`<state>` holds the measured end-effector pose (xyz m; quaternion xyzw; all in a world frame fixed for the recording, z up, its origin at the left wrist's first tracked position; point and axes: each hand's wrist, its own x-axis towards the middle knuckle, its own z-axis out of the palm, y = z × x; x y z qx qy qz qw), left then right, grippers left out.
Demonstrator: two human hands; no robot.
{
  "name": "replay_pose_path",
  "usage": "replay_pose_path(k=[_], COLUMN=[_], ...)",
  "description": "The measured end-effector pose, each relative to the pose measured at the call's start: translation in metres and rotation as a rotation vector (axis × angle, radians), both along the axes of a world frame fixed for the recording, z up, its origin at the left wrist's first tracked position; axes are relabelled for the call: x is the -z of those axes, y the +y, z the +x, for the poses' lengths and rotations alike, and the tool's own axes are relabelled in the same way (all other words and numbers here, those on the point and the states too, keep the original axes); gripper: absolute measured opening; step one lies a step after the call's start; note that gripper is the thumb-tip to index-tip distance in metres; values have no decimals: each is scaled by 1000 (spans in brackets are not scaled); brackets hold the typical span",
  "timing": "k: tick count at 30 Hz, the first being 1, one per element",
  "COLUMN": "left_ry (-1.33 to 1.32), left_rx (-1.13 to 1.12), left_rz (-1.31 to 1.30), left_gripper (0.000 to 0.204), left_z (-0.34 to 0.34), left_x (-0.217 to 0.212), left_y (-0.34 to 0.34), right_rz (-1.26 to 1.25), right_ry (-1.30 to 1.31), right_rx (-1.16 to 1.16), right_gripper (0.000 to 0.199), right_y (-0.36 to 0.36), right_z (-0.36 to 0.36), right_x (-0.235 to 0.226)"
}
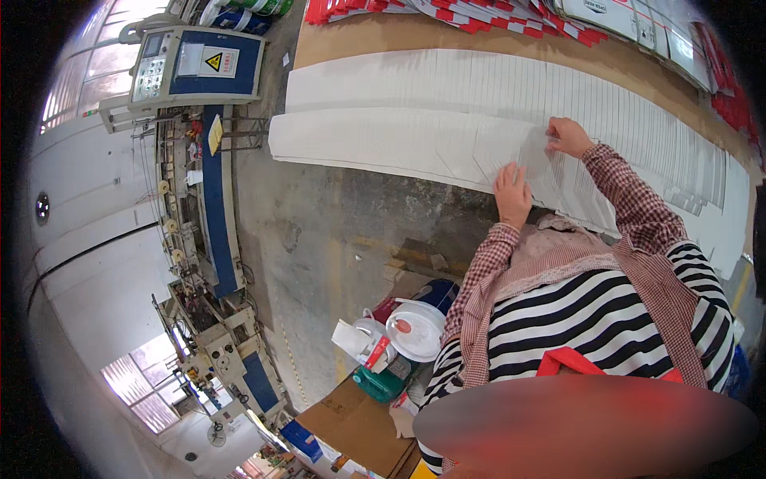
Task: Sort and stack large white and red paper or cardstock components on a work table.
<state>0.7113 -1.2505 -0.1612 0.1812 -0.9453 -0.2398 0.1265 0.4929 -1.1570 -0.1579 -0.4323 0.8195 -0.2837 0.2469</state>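
Thin white sheets [383,140] of paper or card lie fanned in long overlapping rows on a brown-topped table [359,49]. My left hand [512,195] rests on the near row, at its front edge, with fingers spread and laid flat. Farther up and to the right, my right hand [569,137] is closed, thumb and fingers pinched together at the far edge of the same row, on a white sheet. The fingertips partly hide what is between them. Behind the hands, the far row [479,80] of sheets overlaps in narrow strips.
Red-and-white folded pieces [471,14] are heaped along the table's far edge. A blue-and-grey machine [209,68] stands to the left across the concrete floor [319,215]. Close on my left are a white-lidded bucket [415,329], a green jug [383,382] and a cardboard box [359,423].
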Motion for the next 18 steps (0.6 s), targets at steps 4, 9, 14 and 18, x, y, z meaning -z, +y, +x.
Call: replay_pose_path(k=[4, 9, 14, 18], left_ry=[-82, -84, -125, -161], left_rx=[-29, 12, 18, 7], left_rz=[-32, -61, -52, -77], left_gripper=[46, 50, 51, 51], left_z=[8, 6, 5, 6], left_x=[7, 10, 10, 10], left_y=[5, 5, 7, 8], right_rz=[-70, 37, -26, 92], right_ry=[-135, -116, 2, -29], right_rx=[8, -125, -250, -72], right_gripper=[29, 28, 37, 34], right_y=[-1, 14, 12, -3], right_z=[5, -15, -20, -27], right_x=[-21, 12, 40, 38])
